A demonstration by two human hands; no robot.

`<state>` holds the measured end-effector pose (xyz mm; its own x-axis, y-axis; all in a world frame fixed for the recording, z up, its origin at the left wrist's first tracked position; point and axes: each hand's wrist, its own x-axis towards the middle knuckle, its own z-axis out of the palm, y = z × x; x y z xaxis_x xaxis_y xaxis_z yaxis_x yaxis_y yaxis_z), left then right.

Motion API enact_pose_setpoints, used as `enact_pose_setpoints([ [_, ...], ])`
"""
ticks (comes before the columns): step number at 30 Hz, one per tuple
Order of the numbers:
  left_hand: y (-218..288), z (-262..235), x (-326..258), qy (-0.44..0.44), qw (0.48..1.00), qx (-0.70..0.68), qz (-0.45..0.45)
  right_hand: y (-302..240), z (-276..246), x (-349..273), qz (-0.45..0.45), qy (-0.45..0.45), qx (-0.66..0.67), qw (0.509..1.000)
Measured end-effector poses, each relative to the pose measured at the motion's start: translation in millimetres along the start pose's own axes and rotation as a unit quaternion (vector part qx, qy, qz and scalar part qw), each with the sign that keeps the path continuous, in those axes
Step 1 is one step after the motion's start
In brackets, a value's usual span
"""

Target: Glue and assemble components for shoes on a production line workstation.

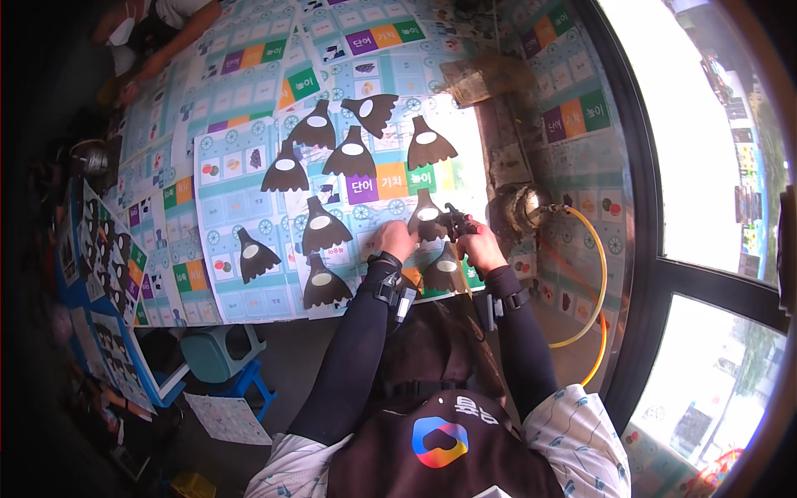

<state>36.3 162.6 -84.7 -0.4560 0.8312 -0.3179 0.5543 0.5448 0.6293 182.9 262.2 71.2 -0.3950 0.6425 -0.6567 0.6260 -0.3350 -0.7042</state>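
Several dark brown, fan-shaped pieces with narrow necks, scalloped edges and white ovals lie spread on the paper-covered table. My left hand (397, 241) has its fingers curled at the left edge of one such dark scalloped piece (427, 214); its fingertips are partly hidden. Wrapped in my right hand (481, 249) is a black spray gun (456, 221), its front end close to the right side of that piece. Just below, between my wrists, another dark piece (444, 270) lies flat. A dark piece (325, 226) is to the left of my left hand.
Printed sheets (249, 207) cover the table. Beside my right hand stands a round metal fitting (525, 207) with a yellow hose (599, 282). A framed window (697, 124) borders the right. Stools (220, 353) stand at lower left. Another person (154, 41) is at the far left.
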Motion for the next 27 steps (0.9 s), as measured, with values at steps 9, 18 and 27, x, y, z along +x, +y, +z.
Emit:
enact_pose_setpoints([
  [9, 6.2, -6.0, -1.5, -0.005, 1.0, 0.0, -0.002, 12.9, -2.3, 5.2, 0.013, 0.028, -0.014, 0.999],
  [18, 0.8, 2.6, -1.2, 0.002, 1.0, 0.012, 0.008, 8.5, 15.4, 9.8, -0.012, 0.023, 0.118, 0.993],
  [27, -6.5, 5.4, -0.1, -0.004, 1.0, 0.007, -0.004, 11.7, 8.4, 2.8, 0.042, 0.013, 0.024, 0.999],
])
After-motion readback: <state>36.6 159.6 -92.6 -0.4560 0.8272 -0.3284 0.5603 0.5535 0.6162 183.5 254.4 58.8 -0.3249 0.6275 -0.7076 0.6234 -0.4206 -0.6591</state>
